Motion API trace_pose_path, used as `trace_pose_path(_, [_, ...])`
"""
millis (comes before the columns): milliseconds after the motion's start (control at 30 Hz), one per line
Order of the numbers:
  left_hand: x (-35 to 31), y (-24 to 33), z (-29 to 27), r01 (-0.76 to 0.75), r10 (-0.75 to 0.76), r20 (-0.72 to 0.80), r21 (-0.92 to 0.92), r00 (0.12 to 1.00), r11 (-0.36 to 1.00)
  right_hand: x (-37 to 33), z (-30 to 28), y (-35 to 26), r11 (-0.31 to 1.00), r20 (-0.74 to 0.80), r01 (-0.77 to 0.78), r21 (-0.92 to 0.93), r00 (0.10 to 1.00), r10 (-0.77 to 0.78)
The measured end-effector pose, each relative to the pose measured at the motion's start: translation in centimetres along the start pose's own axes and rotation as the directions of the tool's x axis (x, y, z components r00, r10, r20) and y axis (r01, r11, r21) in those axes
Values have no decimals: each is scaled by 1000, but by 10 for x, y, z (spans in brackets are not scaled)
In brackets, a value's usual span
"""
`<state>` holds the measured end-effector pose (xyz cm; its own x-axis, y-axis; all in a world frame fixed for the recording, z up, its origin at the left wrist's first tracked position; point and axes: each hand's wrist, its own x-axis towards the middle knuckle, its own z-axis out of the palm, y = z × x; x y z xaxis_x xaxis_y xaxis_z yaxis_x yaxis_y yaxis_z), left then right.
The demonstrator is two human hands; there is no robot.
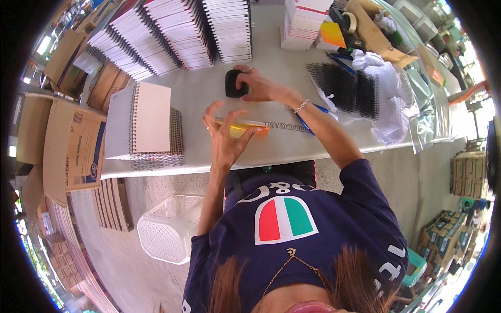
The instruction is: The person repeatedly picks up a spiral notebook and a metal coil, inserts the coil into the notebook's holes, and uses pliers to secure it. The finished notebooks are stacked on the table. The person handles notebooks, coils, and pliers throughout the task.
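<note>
Bright, diffuse light fills the view, strongest at the left and right rims, where highlights blow out with bluish fringes. Shadows on the pale surface [271, 55] are soft; clear plastic [427, 107] glares. Straight edges bow, outer areas smear, and corners fall black.

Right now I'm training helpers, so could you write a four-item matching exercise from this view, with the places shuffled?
Things
1. Black rounded object
2. Thin yellow-orange item
3. White plastic openwork basket
4. Black wire coils

Places
A. Below the pale-covered table's front edge
B. Beside crumpled white plastic
C. At the left hand's thumb
D. In the right hand's grip

Pairs: 1-D; 2-C; 3-A; 4-B
</note>
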<state>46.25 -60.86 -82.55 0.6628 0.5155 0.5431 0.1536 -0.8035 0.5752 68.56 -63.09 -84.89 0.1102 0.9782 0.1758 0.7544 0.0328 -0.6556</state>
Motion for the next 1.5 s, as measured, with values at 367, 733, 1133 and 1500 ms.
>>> trace_pose_path(367, [-3,-20,19,76,-72,28,-187,997,979,-105,-52,-39,453,161,-85,888,978,-132])
trace_pose_path(733, [1,-22,17,146,-126,95,-235,987,961,-115,-45,-62,624,370,-399,671,910,184])
trace_pose_path(1133, [0,-25,16,124,-110,69,-246,991,961,-134,-56,-57,642,99,-264,720,954,282])
trace_pose_path(1500, [3,-24,15,147,-125,95,-278,988,949,-141,-53,-70,531,210,-327,782,940,269])
